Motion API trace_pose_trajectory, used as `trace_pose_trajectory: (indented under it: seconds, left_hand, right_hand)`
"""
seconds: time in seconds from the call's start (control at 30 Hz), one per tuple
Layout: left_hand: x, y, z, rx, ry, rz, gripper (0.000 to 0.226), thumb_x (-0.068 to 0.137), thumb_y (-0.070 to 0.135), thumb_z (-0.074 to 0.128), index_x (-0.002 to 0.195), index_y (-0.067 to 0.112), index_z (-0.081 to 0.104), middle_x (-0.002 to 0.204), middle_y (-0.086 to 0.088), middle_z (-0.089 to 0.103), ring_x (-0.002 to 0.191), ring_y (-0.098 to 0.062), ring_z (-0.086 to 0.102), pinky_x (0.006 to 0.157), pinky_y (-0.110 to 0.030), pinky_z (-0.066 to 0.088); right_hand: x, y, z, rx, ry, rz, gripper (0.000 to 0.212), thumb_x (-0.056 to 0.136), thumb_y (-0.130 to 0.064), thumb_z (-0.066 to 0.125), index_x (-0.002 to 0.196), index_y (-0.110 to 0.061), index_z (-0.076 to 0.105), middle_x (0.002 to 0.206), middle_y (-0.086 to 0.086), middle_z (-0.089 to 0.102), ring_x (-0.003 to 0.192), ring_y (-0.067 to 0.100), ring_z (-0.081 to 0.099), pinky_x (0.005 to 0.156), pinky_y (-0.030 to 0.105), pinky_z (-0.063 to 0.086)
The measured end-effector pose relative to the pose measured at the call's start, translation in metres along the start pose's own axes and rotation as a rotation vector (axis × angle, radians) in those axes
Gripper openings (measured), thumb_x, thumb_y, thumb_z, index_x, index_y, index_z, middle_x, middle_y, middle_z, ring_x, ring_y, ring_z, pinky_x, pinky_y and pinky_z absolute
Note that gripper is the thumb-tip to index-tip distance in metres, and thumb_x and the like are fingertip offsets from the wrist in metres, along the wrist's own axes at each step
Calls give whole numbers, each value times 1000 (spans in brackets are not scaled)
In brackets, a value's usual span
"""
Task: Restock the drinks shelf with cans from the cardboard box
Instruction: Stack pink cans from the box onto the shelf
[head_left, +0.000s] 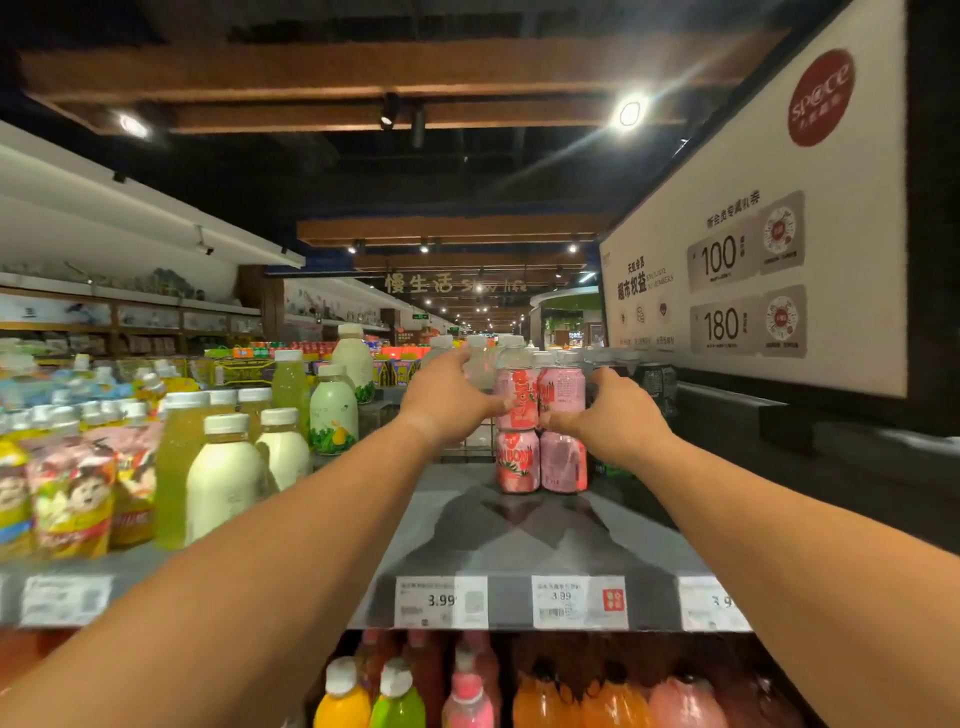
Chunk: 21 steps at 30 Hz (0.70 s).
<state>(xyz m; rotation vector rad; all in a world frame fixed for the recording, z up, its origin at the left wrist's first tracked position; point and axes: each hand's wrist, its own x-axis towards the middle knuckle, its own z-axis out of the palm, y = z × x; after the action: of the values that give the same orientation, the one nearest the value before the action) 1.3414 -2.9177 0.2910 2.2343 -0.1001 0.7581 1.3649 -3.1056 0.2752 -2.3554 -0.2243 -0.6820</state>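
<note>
Left hand (449, 397) and right hand (615, 410) seemingly each grasp an upper pink can (519, 400), stacked mid-shelf (545, 530).

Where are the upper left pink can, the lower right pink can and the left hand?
upper left pink can (515, 400): head view, on its printed side, beside the fingertips.
lower right pink can (564, 462): head view, middle of its side wall.
left hand (447, 397): head view, back of the hand.

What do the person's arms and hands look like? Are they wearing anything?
Both arms are bare, with no sleeves showing. The left hand and right hand have no gloves, and no rings or watch can be seen. The fingers are bare too.
</note>
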Motion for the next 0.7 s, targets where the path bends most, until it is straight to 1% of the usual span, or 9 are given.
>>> trace_pose_trajectory:
  seconds: [0.07, 0.13, 0.17, 0.27, 0.4, 0.47, 0.6, 0.67, 0.7]
  left_hand:
    - [-33, 3, -10, 0, 28, -39, 84, 77, 32, 88, 148, 15, 46, 143, -3, 57, 127, -23, 56, 103, -30, 44]
    - [-66, 1, -15, 12, 70, -69, 84, 74, 34, 89, 146, 16, 50, 138, -4, 61, 121, -22, 60, 104, -33, 48]
    - [-84, -1, -17, 16, 94, -81, 85, 73, 36, 89, 145, 16, 50, 137, -4, 62, 121, -22, 61, 104, -36, 49]
    - [-139, -7, -24, 10, 151, -152, 80, 75, 35, 88, 144, 14, 53, 138, -4, 61, 124, -21, 58, 106, -35, 47]
    - [-219, -23, -51, 36, 220, -238, 73, 77, 30, 87, 141, 12, 56, 136, -7, 62, 125, -21, 58, 105, -32, 46]
    - [-259, -39, -69, 79, 252, -291, 71, 77, 30, 86, 140, 13, 57, 135, -7, 62, 124, -21, 58, 105, -34, 47]
    - [-339, -78, -107, 162, 288, -433, 71, 76, 33, 86, 139, 16, 58, 133, -5, 63, 121, -23, 61, 103, -40, 50]
    - [-379, -99, -128, 169, 304, -511, 69, 77, 29, 85, 139, 15, 58, 132, -5, 63, 121, -24, 60, 102, -38, 49]
    - [-400, -110, -138, 171, 311, -554, 68, 79, 28, 85, 139, 14, 57, 132, -4, 63, 121, -24, 60, 101, -34, 49]
  right_hand:
    - [-24, -7, -8, -6, -23, -52, 83, 67, -62, 77, 130, -15, 51, 123, 4, 61, 107, 26, 61, 86, 39, 53]
    - [-55, -13, -13, 10, -50, -103, 74, 71, -53, 78, 128, -13, 54, 119, 5, 60, 110, 28, 59, 87, 36, 50]
    - [-71, -14, -13, 13, -53, -139, 71, 72, -53, 77, 127, -14, 55, 121, 7, 59, 112, 29, 58, 88, 37, 49]
    - [-119, -22, -7, -1, -57, -275, 75, 74, -61, 72, 130, -16, 53, 127, 7, 53, 118, 28, 52, 96, 41, 47]
    - [-195, -39, 12, 94, -142, -382, 72, 79, -56, 71, 134, -13, 51, 131, 8, 50, 124, 27, 45, 102, 38, 38]
    - [-234, -49, 29, 156, -185, -400, 71, 77, -53, 75, 131, -12, 54, 128, 9, 53, 123, 28, 47, 102, 37, 38]
    - [-305, -72, 73, 179, -325, -421, 67, 75, -55, 75, 126, -15, 57, 121, 8, 56, 117, 27, 50, 97, 36, 41]
    - [-339, -85, 97, 207, -378, -416, 65, 75, -54, 75, 125, -17, 58, 120, 6, 56, 116, 25, 51, 96, 35, 42]
    - [-356, -92, 110, 223, -408, -412, 63, 74, -53, 75, 124, -18, 58, 120, 6, 56, 115, 25, 52, 96, 35, 43]
